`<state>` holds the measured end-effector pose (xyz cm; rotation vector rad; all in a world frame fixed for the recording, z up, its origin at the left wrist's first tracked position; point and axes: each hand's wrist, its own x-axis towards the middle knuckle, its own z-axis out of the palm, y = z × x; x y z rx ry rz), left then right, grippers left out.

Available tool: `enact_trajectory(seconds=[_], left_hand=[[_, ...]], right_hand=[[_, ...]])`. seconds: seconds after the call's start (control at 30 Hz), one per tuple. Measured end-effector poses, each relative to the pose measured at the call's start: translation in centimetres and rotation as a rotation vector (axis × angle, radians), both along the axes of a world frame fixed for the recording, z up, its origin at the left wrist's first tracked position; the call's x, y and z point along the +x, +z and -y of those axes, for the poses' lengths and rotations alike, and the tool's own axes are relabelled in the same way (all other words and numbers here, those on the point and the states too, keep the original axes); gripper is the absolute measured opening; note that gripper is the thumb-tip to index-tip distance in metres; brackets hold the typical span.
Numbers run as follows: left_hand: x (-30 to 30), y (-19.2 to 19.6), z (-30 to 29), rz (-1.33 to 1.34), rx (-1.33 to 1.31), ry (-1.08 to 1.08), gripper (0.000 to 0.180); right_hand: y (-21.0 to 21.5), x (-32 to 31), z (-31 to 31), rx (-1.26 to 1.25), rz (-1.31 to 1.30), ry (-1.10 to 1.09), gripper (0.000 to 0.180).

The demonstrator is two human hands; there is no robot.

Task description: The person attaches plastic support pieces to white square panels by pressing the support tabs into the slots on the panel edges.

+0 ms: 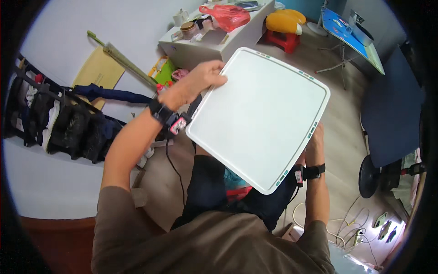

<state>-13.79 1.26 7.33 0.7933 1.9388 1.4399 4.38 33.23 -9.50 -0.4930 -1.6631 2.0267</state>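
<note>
A white square board [260,116] with rounded corners, a raised rim and small coloured marks along its edges is held up, tilted, in front of my lap. My left hand [198,81] grips its upper left edge, the thumb lying on the white face and the other fingers partly curled at the rim. At the right edge is my right hand [315,141], partly hidden behind the board and holding it from that side; most of its fingers do not show. Each wrist wears a black strap with a small device on it.
A shoe rack [59,116] and a dark blue umbrella [112,92] are at the left. A white cabinet [196,50] with a red plastic bag [226,17] stands ahead. Right are a blue-topped folding table [342,28], a dark panel [392,109] and loose cables [351,223].
</note>
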Motion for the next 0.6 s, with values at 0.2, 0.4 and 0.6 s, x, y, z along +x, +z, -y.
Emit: enact_trajectory(seconds=[0.2,0.4,0.6], left_hand=[[2.1,-3.7,-0.6,0.123,0.231,0.054,0.038],[3.4,-6.9,-2.7,0.520,0.594,0.192,0.038],[4.5,-9.6,-4.4,0.619,0.628,0.339,0.037]], right_hand=[[1.1,-3.1,0.5,-0.393,0.059,0.054,0.022],[1.7,-4.0,-0.9,-0.309,0.094,0.123,0.022],[2.3,-3.9,-1.0,-0.256,0.132,0.161,0.022]])
